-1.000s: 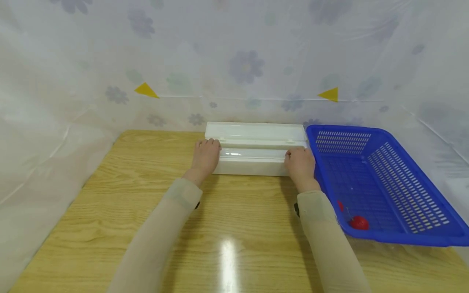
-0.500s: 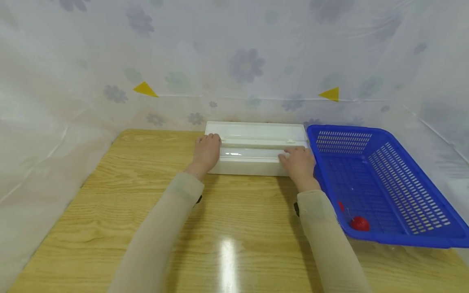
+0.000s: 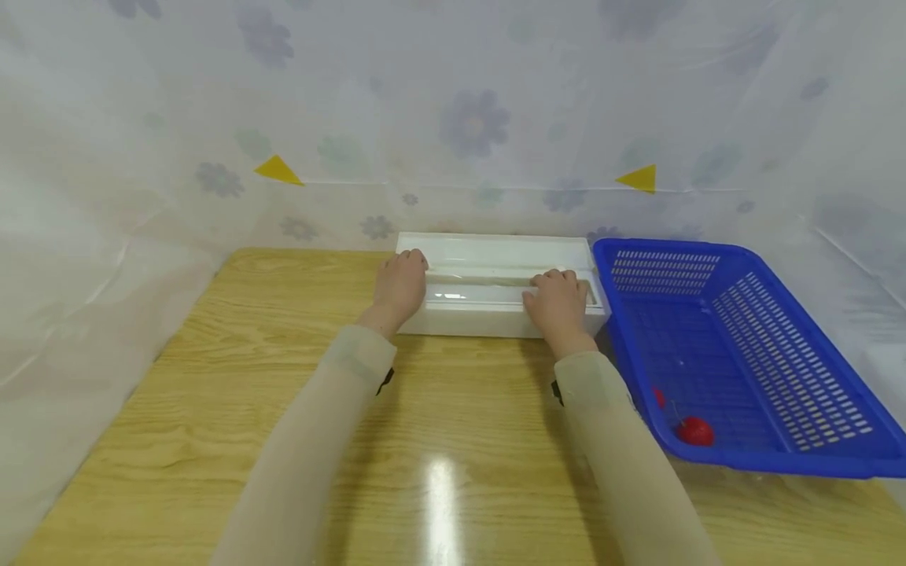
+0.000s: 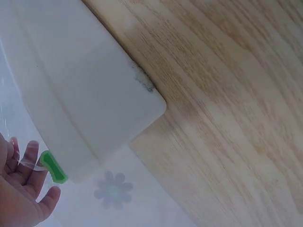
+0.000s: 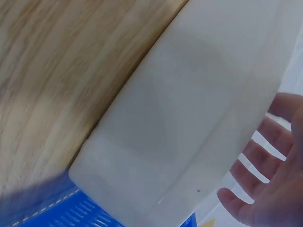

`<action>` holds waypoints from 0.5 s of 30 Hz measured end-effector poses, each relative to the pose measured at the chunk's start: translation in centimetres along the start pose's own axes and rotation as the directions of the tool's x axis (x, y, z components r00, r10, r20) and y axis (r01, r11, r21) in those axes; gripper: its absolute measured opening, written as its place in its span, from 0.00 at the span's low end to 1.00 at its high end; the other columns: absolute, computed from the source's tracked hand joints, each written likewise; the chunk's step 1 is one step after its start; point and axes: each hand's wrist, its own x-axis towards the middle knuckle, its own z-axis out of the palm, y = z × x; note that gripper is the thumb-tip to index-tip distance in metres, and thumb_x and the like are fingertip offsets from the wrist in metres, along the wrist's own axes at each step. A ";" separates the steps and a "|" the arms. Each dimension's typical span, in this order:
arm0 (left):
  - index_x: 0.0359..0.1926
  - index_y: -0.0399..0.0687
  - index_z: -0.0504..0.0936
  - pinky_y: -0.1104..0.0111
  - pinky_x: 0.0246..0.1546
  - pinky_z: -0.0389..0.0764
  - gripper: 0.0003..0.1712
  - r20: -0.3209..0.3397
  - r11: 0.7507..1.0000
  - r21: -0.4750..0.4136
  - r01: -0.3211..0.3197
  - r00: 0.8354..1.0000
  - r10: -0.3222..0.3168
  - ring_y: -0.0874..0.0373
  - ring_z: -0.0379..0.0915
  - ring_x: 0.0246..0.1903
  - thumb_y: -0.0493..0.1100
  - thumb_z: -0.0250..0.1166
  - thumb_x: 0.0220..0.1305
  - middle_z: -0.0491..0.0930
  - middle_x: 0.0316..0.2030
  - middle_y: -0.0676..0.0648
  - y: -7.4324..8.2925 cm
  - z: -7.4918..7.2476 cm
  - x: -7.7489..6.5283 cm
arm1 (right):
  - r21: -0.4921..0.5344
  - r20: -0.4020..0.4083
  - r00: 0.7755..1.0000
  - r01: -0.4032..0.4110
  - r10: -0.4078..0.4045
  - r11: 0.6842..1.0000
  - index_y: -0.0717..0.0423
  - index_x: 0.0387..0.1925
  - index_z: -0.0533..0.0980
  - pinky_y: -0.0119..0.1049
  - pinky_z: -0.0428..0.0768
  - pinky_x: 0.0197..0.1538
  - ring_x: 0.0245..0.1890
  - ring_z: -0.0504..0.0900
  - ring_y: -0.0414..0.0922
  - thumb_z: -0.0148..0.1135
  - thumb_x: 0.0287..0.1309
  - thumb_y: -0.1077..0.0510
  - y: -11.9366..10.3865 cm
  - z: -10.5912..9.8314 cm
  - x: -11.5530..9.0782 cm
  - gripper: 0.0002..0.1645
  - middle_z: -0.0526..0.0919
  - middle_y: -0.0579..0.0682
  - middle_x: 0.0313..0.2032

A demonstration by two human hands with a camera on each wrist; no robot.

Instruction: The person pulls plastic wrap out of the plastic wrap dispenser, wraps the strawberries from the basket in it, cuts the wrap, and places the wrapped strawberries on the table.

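Observation:
A long white cling film dispenser (image 3: 484,321) stands at the table's back edge, its lid (image 3: 495,250) tilted back. Clear film (image 3: 467,293) lies along its opening. At the left end, my left hand (image 3: 401,284) pinches a bit of clear film between thumb and index finger; the other fingers are loosely bent near a green plastic piece (image 4: 54,168) on the dispenser. Over the right part of the opening, my right hand (image 3: 559,305) hovers or lightly touches, fingers apart and slightly bent. The right wrist view shows these fingers (image 5: 261,161) behind the dispenser, gripping nothing visible.
A blue plastic basket (image 3: 708,346) stands right against the dispenser's right end. Inside it lie a red cherry-like fruit (image 3: 695,431) and another red thing, partly hidden by the rim. Behind the wooden table (image 3: 283,346) hangs a flowered curtain (image 3: 474,118) with yellow triangles.
My right hand has let go near the dispenser's right end, spread its fingers and shifted left and slightly back along the opening. My left hand has moved slightly back.

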 end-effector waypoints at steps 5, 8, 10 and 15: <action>0.51 0.37 0.73 0.55 0.55 0.72 0.19 -0.004 1.000 -0.018 0.002 1.000 -0.003 0.46 0.73 0.49 0.43 0.41 0.74 0.79 0.47 0.40 0.2 0.1 0.0 | -0.043 -0.022 0.999 -0.039 0.038 0.998 0.57 0.49 0.81 0.58 0.66 0.61 0.57 0.68 0.60 0.50 0.64 0.57 1.1 0.0 0.2 0.18 0.81 0.60 0.51; 0.50 0.35 0.73 0.54 0.56 0.72 0.19 -0.012 0.999 -0.041 0.014 1.000 -0.014 0.45 0.75 0.48 0.42 0.41 0.74 0.81 0.47 0.39 0.1 0.2 0.1 | -0.055 -0.018 0.997 -0.070 0.069 0.996 0.57 0.49 0.81 0.58 0.67 0.60 0.57 0.68 0.61 0.49 0.65 0.59 1.7 -0.2 0.3 0.18 0.82 0.61 0.50; 0.50 0.35 0.73 0.53 0.56 0.74 0.18 -0.015 0.999 -0.047 0.024 1.000 -0.024 0.44 0.76 0.47 0.41 0.41 0.73 0.81 0.46 0.38 0.0 0.1 0.2 | -0.075 -0.005 0.996 -0.088 0.087 0.993 0.57 0.49 0.80 0.58 0.67 0.58 0.57 0.68 0.61 0.49 0.65 0.58 2.0 -0.5 0.4 0.18 0.82 0.62 0.49; 0.50 0.35 0.72 0.55 0.51 0.78 0.19 -0.009 0.998 -0.046 0.049 0.999 -0.049 0.45 0.78 0.44 0.42 0.41 0.74 0.82 0.46 0.38 0.1 -0.1 0.3 | -0.123 -0.012 0.994 -0.109 0.109 0.986 0.58 0.47 0.81 0.57 0.71 0.54 0.54 0.69 0.61 0.46 0.63 0.64 2.7 -0.9 0.6 0.19 0.83 0.63 0.48</action>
